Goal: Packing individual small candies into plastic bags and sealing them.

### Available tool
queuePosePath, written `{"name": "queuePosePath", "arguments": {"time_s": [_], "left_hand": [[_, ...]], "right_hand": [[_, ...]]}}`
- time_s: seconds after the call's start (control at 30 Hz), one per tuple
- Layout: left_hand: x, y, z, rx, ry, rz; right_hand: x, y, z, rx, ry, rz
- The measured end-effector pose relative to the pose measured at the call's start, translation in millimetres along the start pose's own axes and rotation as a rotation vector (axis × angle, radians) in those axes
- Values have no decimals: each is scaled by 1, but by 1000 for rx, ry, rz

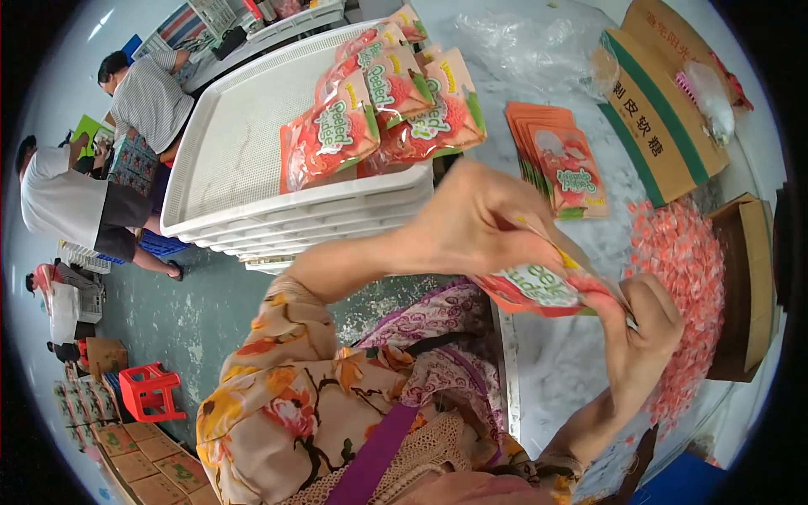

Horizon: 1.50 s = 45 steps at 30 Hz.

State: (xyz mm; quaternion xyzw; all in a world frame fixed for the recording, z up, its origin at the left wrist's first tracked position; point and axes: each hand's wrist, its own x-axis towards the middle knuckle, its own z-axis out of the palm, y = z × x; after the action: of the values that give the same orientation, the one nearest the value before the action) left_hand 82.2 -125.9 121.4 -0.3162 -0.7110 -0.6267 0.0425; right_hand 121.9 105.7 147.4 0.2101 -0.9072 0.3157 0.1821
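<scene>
Both my hands grip one filled red and green candy pouch [543,290] above the table edge. My left hand [471,223] pinches its top, and my right hand [644,328] grips its right end. Just to the right lies a heap of small pink wrapped candies [686,286]. Beyond my hands lies a stack of flat empty pouches [560,164]. Several filled pouches [383,109] lie in the top white tray [244,143] of a stack at the left.
A cardboard box with green trim [652,118] lies at the back right, a clear plastic bag [530,46] behind it. Another brown box [749,286] borders the candy heap. Two people [101,168] work at the far left near a red stool [150,391] and cartons.
</scene>
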Motion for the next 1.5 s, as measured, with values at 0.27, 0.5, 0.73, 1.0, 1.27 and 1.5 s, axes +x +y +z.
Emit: {"name": "queuePosePath", "arguments": {"time_s": [0.27, 0.5, 0.73, 1.0, 1.27, 1.5], "left_hand": [[0, 29, -57, 217, 196, 135], [8, 16, -50, 178, 183, 161], [7, 17, -45, 116, 120, 98], [8, 19, -49, 76, 138, 42], [15, 15, -52, 0, 89, 29], [11, 9, -55, 148, 122, 60]], "right_hand": [[73, -38, 12, -9, 62, -400], [98, -44, 16, -55, -118, -443], [86, -44, 14, -77, -135, -393], [90, -43, 12, 41, -113, -344], [96, -47, 9, 27, -113, -345], [105, -38, 13, 75, -210, -411]]}}
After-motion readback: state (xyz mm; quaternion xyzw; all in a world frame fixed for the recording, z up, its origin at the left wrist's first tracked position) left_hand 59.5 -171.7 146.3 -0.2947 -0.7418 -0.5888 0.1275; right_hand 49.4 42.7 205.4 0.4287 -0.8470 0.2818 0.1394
